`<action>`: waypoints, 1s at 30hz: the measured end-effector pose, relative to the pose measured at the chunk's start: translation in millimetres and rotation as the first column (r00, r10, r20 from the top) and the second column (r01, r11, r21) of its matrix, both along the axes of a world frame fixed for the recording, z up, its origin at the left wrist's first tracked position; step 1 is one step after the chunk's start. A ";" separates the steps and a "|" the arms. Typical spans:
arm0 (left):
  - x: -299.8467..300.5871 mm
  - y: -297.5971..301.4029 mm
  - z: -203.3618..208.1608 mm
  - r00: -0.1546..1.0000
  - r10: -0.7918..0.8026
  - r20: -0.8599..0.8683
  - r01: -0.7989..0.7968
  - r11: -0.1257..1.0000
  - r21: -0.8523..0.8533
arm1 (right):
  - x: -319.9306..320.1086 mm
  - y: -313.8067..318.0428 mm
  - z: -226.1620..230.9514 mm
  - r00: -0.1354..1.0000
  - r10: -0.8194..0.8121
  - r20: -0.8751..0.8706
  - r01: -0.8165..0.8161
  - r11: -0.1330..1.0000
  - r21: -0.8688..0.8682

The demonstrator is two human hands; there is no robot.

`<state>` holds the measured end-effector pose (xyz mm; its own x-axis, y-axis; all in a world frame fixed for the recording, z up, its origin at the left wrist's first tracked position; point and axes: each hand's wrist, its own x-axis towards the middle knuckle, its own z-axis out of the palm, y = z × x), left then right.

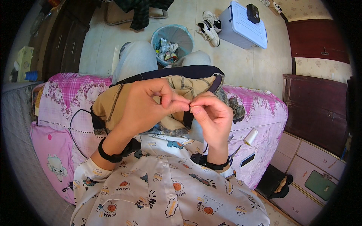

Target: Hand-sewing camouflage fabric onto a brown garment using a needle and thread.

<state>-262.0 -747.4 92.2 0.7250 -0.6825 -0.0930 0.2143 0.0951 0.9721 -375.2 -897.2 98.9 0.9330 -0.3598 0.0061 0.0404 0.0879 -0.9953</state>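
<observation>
My left hand [151, 101] is closed, its thumb and index finger pinched together at the middle of the view. Facing it, my right hand [211, 115] is pinched too, and the fingertips of both hands meet. Something tiny and dark sits between them, too small to make out. Under both hands a tan garment [105, 103] with dark navy edging and camouflage-patterned parts lies across my lap. My hands cover part of it. To the right of my right hand lie a white thread spool [250, 137] and scissors [235, 153], partly hidden by my wrist.
A dark phone [247, 159] rests on the pink patterned bedspread [264, 120]. Beyond my knees stands a lined waste bin [181, 34] holding crumpled litter. Sneakers [208, 32] and a lidded blue storage box [241, 26] are on the floor. A black cable [71, 128] runs along my left side.
</observation>
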 end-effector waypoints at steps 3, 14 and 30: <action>-2.5 -0.9 -1.5 0.999 -0.054 -0.004 0.054 0.998 -0.040 | -0.6 -0.9 -1.1 1.000 -0.004 0.024 0.004 1.000 0.001; -2.3 -2.8 -7.8 0.987 -0.085 -0.136 0.068 0.989 -0.129 | -6.4 -3.8 -4.8 0.999 -0.036 0.002 0.035 0.979 0.203; 4.3 1.4 -5.5 0.973 -0.214 -0.082 0.209 0.976 -0.067 | 2.7 -10.9 -9.1 0.985 0.167 0.052 -0.172 0.979 0.107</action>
<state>-257.7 -746.0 86.7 0.5542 -0.8257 -0.1058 0.3199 0.0939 0.9428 -372.5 -908.1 89.8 0.9802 -0.1975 0.0166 0.0581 0.2063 -0.9768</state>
